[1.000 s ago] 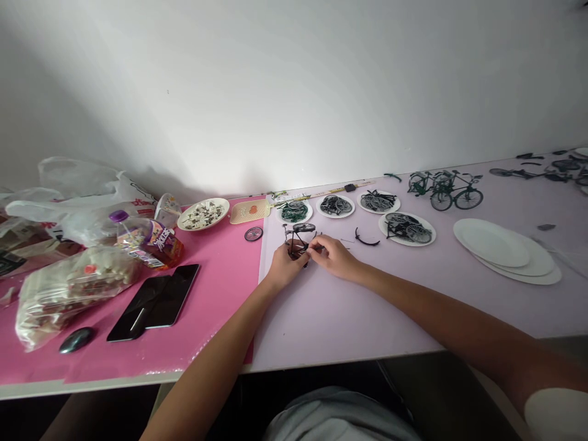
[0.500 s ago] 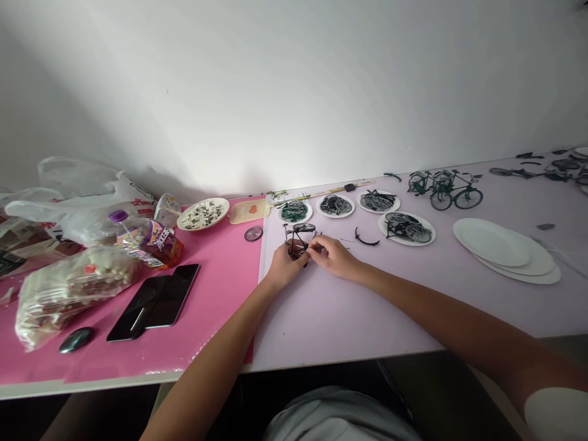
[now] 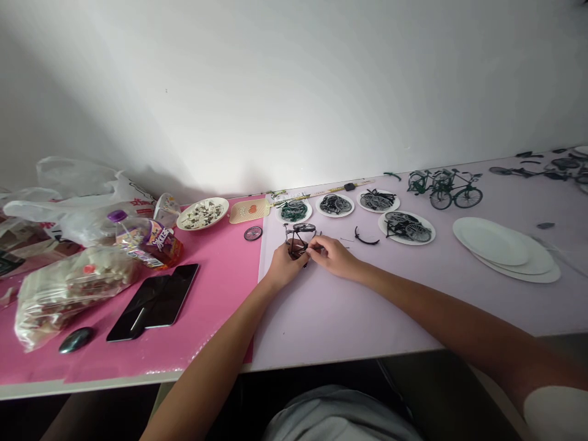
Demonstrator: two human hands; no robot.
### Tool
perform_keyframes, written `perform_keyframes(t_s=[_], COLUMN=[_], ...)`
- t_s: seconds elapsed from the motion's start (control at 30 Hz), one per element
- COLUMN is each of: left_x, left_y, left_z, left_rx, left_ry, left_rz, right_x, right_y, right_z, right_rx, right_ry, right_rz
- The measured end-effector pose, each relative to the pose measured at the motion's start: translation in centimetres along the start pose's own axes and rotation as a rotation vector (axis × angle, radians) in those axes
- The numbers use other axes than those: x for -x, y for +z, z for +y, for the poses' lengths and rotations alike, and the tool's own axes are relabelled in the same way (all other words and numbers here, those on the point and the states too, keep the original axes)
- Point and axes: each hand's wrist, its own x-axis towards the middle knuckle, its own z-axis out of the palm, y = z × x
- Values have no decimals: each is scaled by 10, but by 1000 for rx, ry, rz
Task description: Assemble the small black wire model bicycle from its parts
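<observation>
My left hand point(image 3: 285, 264) is closed around a small black model bicycle point(image 3: 301, 229), partly hidden by the fingers, with a wheel showing at the top. Pinched fingers of my right hand point(image 3: 334, 256) meet the model at its right side; any small part between them is too small to make out. A loose toy wheel point(image 3: 253, 233) lies to the left on the pink mat. To the right of the hands is a curved black piece point(image 3: 366, 237). Beyond them, white plates hold green parts point(image 3: 294, 211), black wheels point(image 3: 335, 206) and more black parts point(image 3: 408, 229).
Finished-looking model bicycles point(image 3: 456, 195) stand at the back right, near stacked white plates point(image 3: 500, 245). On the left are a dark phone-like device point(image 3: 172, 297), a computer mouse point(image 3: 77, 340), a purple-capped bottle point(image 3: 151, 242), plastic bags point(image 3: 87, 202) and a bowl of white pieces point(image 3: 203, 214).
</observation>
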Motion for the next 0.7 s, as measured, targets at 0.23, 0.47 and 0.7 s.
perform_keyframes(t_s=[0.23, 0.47, 0.7], left_x=[1, 1, 2], left_y=[0, -1, -1], left_z=[2, 2, 3], left_rx=[-2, -5, -10], left_ry=[12, -2, 10], left_rz=[-7, -12, -9], right_x=[0, 1, 1], right_y=[1, 0, -1], right_z=[3, 2, 1], right_rx=[4, 1, 12], right_ry=[-3, 19, 30], right_rz=[-4, -22, -30])
